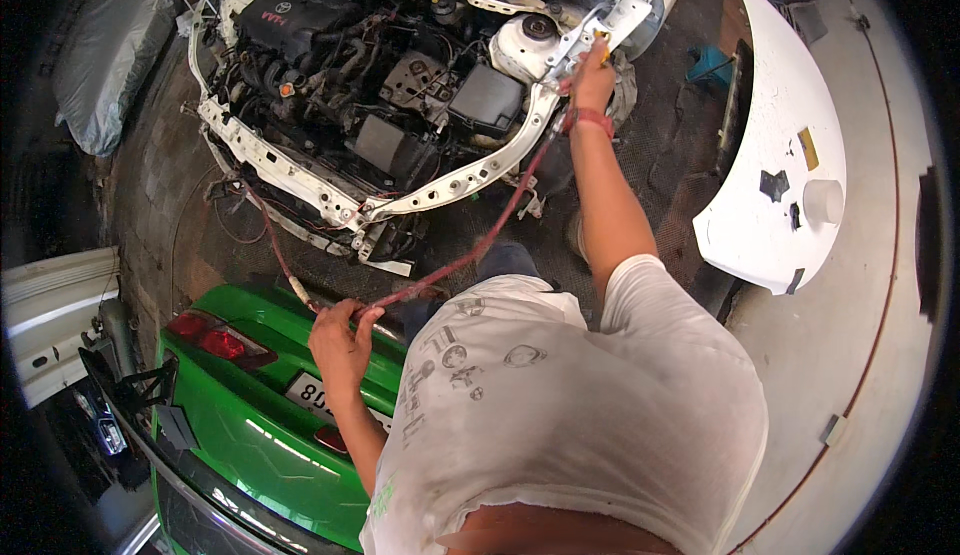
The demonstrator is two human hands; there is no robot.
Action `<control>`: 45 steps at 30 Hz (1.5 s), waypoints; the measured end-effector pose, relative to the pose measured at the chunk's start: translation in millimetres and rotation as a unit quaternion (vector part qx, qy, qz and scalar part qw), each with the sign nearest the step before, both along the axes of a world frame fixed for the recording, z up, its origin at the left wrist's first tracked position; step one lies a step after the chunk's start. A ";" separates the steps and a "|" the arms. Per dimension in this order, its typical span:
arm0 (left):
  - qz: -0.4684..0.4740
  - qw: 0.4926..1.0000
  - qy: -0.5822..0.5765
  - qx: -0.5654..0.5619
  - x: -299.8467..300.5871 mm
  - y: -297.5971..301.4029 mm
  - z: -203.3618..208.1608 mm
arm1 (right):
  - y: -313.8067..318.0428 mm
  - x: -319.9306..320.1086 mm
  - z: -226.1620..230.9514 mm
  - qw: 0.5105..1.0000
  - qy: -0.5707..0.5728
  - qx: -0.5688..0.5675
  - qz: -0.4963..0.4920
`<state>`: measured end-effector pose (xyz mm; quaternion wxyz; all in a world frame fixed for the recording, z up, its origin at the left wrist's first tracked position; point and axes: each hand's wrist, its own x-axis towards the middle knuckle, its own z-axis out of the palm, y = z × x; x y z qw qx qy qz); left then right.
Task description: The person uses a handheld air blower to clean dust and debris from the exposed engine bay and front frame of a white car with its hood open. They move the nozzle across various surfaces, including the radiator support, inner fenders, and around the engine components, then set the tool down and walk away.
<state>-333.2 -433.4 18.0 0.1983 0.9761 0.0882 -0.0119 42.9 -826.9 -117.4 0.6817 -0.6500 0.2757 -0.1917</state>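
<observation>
Red hose (484, 249) sags between my hands: the fingers of my left hand (341, 345) pinch it against the thumb, probably to keep its slack clear of the white frame (470, 183). My right hand's (592, 81) fingers curl by a yellow thing (602, 39); I cannot tell how tightly. Left of them lies the engine (290, 20); below my left fingers, a green car (265, 435); far right, a white panel (785, 125) and pale floor (868, 355).

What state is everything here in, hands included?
Left hand, gripping the red hose
Red hose, curved
Right hand, closed around a yellow thing, mostly hidden
Engine parts, exposed
White panel, detached, dark patches on it
Green car, boot apparently shut
Grey sheet, wrinkled
</observation>
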 end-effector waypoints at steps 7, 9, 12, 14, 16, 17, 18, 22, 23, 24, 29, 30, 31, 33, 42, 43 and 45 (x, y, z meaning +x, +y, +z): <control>0.002 0.999 0.003 -0.044 7.0 -16.3 -7.3 | -57.3 16.5 13.7 0.993 0.067 0.040 0.093; -0.022 0.998 0.016 -0.057 10.8 -19.7 -9.5 | -60.6 14.5 13.2 0.995 0.066 0.017 0.079; -0.043 0.999 0.003 -0.027 15.1 -26.4 -14.9 | -60.8 13.4 13.6 0.995 0.065 0.005 0.077; -0.046 0.998 0.001 -0.050 17.3 -29.2 -17.0 | -63.1 15.5 16.5 0.983 0.096 -0.006 0.157; -0.048 0.997 0.011 -0.051 19.2 -32.4 -19.6 | -67.1 15.3 19.8 0.992 0.059 -0.010 0.111; -0.047 0.998 0.020 -0.041 19.8 -33.0 -20.3 | -70.3 13.8 22.3 0.993 0.060 -0.008 0.098; -0.047 0.998 0.033 -0.023 20.2 -32.9 -20.5 | -72.8 11.9 24.7 0.994 0.062 -0.004 0.086; -0.061 0.996 0.028 -0.065 22.9 -37.4 -26.9 | -84.0 -18.7 31.2 0.966 0.156 -0.070 0.196; -0.073 0.995 0.028 -0.068 23.9 -39.3 -29.5 | -81.5 -28.9 30.0 0.963 0.160 -0.088 0.198; -0.085 0.993 0.029 -0.072 24.7 -41.6 -32.2 | -79.0 -40.5 28.3 0.949 0.183 -0.111 0.233; -0.118 0.989 0.013 -0.094 29.8 -52.4 -39.7 | -57.3 -111.5 -4.6 0.863 0.273 -0.152 0.397; -0.114 0.989 0.019 -0.092 31.5 -52.7 -39.4 | -55.1 -127.3 -14.1 0.849 0.257 -0.116 0.447; -0.122 0.988 0.019 -0.089 33.5 -53.0 -39.1 | -55.5 -137.1 -23.6 0.812 0.313 -0.087 0.485; -0.136 0.988 0.021 -0.076 37.7 -53.1 -38.8 | -62.5 -145.2 -42.6 0.837 0.335 -0.078 0.425; -0.159 0.986 0.029 -0.053 38.5 -51.4 -38.9 | -110.4 -124.8 -64.7 0.948 0.226 -0.123 0.186; -0.157 0.985 0.034 -0.058 37.5 -52.2 -39.5 | -104.6 -130.6 -61.4 0.921 0.263 -0.122 0.259; -0.147 0.986 0.052 -0.065 35.5 -54.0 -40.9 | -87.1 -144.6 -51.9 0.847 0.324 -0.134 0.399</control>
